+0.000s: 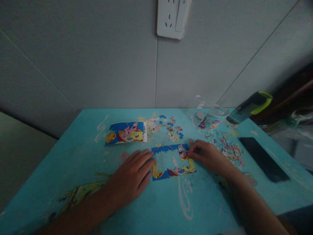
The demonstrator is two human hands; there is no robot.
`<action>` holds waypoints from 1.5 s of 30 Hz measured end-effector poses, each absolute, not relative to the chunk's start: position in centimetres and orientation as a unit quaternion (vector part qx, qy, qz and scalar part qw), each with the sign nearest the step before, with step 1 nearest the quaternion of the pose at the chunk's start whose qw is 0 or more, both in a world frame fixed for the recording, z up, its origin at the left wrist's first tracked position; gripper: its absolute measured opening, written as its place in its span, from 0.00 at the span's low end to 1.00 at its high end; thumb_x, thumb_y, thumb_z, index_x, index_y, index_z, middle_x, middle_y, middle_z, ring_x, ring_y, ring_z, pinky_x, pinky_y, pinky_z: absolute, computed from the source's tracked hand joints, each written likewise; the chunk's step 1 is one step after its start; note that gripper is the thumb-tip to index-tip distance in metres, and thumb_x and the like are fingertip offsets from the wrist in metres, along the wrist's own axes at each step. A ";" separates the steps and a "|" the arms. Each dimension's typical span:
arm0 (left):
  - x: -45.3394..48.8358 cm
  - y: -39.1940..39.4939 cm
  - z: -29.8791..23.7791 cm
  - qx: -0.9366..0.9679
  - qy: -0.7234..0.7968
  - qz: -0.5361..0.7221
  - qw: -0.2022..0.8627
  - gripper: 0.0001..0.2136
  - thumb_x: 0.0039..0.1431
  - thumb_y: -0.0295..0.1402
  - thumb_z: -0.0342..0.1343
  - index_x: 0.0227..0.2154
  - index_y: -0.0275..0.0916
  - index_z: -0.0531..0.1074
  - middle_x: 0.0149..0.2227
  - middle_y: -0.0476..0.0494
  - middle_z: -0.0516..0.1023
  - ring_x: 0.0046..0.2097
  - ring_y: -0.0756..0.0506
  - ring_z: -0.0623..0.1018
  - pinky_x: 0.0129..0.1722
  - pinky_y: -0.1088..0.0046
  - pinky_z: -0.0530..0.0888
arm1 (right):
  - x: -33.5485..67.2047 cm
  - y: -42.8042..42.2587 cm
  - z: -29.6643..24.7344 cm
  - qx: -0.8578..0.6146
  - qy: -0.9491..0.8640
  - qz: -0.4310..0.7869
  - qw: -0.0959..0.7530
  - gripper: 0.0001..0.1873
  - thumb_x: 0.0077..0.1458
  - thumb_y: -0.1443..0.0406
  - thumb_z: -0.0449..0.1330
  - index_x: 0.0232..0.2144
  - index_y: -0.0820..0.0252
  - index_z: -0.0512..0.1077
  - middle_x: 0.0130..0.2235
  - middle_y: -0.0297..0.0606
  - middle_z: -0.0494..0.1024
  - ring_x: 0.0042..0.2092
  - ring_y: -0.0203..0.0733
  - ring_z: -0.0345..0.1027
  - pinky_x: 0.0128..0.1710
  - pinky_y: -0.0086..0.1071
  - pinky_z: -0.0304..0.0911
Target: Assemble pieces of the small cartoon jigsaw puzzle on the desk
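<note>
A partly assembled jigsaw puzzle (160,174) lies flat on the blue table, its border joined around a bare middle. My left hand (137,171) rests flat beside it, fingers stretched out, the fingertips touching the left edge. At the puzzle's right edge, my right hand (204,153) has thumb and forefinger pinched together over a small puzzle piece (187,153); the fingers partly cover it. Behind the left hand lies the picture sheet (127,133) with the same cartoon figures and a barcode.
Loose puzzle pieces lie in a cluster (174,129) behind the puzzle and a pile (231,148) to the right. A clear tub (212,120), a dark bottle (249,107) with a lime-green lid and a black phone-like slab (264,159) stand or lie at right. A grey wall (117,65) closes off the back.
</note>
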State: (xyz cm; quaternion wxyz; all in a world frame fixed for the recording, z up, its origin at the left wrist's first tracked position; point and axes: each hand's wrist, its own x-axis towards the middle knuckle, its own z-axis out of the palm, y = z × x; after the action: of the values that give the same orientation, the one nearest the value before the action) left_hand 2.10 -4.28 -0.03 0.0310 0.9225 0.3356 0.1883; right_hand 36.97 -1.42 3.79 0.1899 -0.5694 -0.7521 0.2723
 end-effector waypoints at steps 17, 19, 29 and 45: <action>2.5 -4.3 -0.1 0.917 0.343 0.199 0.046 0.21 0.68 0.30 0.53 0.63 0.40 0.67 0.65 0.39 0.69 0.67 0.36 0.68 0.65 0.45 0.69 | 34.1 1.4 2.6 -0.597 -0.723 0.199 0.284 0.15 0.63 0.54 0.60 0.33 0.57 0.77 0.32 0.37 0.80 0.32 0.41 0.71 0.33 0.34 0.65; 2.6 -4.3 -0.1 0.916 0.341 0.207 0.048 0.21 0.68 0.29 0.53 0.62 0.39 0.68 0.64 0.38 0.70 0.66 0.36 0.68 0.65 0.45 0.69 | 32.8 2.4 2.9 -0.579 -0.748 0.182 0.270 0.13 0.63 0.55 0.60 0.33 0.56 0.78 0.34 0.37 0.81 0.35 0.41 0.74 0.36 0.33 0.67; 2.8 -4.3 -0.1 0.914 0.342 0.216 0.040 0.19 0.67 0.29 0.53 0.60 0.39 0.69 0.63 0.37 0.71 0.65 0.35 0.69 0.64 0.44 0.69 | 34.9 7.9 2.9 -0.636 -0.720 0.140 0.240 0.15 0.58 0.54 0.63 0.38 0.58 0.82 0.33 0.41 0.83 0.31 0.44 0.75 0.31 0.35 0.67; 2.5 -4.1 0.1 0.919 0.333 0.209 0.035 0.18 0.70 0.30 0.51 0.60 0.37 0.70 0.63 0.35 0.70 0.66 0.35 0.69 0.65 0.46 0.68 | 36.0 1.3 4.6 -0.633 -0.708 0.177 0.259 0.17 0.60 0.58 0.62 0.49 0.57 0.80 0.36 0.39 0.84 0.37 0.44 0.76 0.39 0.37 0.68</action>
State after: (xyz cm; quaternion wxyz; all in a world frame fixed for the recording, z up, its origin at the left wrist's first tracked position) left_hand 2.46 -4.06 0.14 0.0355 0.9188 0.3332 0.2088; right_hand 35.96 1.25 4.55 0.2585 -0.6333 -0.7076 0.1771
